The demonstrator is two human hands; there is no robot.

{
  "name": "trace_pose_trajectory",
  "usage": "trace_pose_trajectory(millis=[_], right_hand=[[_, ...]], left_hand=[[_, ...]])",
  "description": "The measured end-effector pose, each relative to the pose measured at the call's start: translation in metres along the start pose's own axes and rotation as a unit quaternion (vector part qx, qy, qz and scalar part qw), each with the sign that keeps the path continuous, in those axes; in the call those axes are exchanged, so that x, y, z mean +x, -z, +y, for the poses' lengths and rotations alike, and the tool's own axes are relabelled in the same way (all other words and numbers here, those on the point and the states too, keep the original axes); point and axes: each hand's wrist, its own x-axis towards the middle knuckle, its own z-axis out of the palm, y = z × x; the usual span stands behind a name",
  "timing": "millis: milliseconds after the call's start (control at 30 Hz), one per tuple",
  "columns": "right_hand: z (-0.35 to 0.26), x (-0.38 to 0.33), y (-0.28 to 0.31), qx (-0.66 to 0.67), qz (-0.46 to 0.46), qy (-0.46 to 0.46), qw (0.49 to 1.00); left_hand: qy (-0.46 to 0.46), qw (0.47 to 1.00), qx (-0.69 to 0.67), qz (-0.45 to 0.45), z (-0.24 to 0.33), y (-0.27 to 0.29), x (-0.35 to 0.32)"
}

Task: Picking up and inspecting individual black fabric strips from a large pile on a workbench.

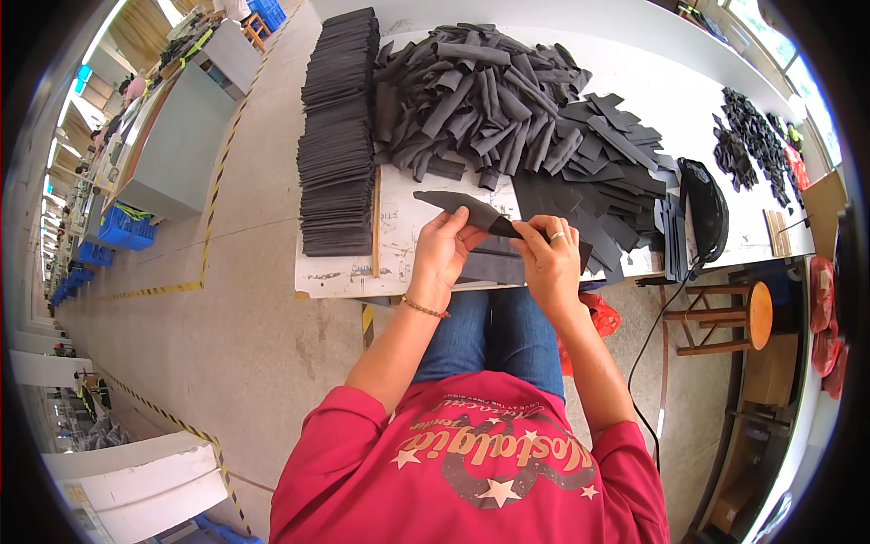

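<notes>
A dark grey strip of fabric-like material (482, 216) is held up slantwise over the near edge of the white table (340, 276). My left hand (442, 252) pinches it toward its left end, thumb on top. My right hand (551, 261), with a ring on one finger, grips the strip farther right, its fingers closed. Beneath my hands, more dark strips (489, 267) lie flat on the table. Beyond them is a large loose heap of folded or curled dark strips (480, 104). Flat dark pieces (612, 150) spread to the right of the heap.
A tall, tight row of stacked dark strips (337, 136) stands at the left, edged by a wooden stick (376, 222). At right are a black mesh-covered object (702, 213) with a cable and small dark pieces (757, 145). A wooden stool (759, 315) stands below.
</notes>
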Motion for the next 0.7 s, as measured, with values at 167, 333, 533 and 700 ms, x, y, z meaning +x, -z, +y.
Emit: trace_pose_trajectory(millis=[167, 333, 533, 700], right_hand=[[-0.0009, 0.0005, 0.0023, 0.023, 0.024, 0.002, 0.999], [-0.0015, 0.0022, 0.0065, 0.071, -0.001, -0.064, 0.995], [0.0013, 0.0053, 0.0065, 0.022, 0.000, 0.007, 1.000], [0.0016, 0.0032, 0.0075, -0.025, 0.015, 0.081, 0.996]], left_hand=[[-0.031, 0.999, 0.004, -0.018, 0.0012, -0.0045, -0.0047], [-0.028, 1.000, 0.009, -0.012, 0.0054, -0.0044, -0.0051], [0.014, 1.000, -0.013, -0.014, 0.0054, -0.0017, -0.0043], [0.036, 0.999, -0.024, -0.026, 0.0077, -0.0021, -0.0078]])
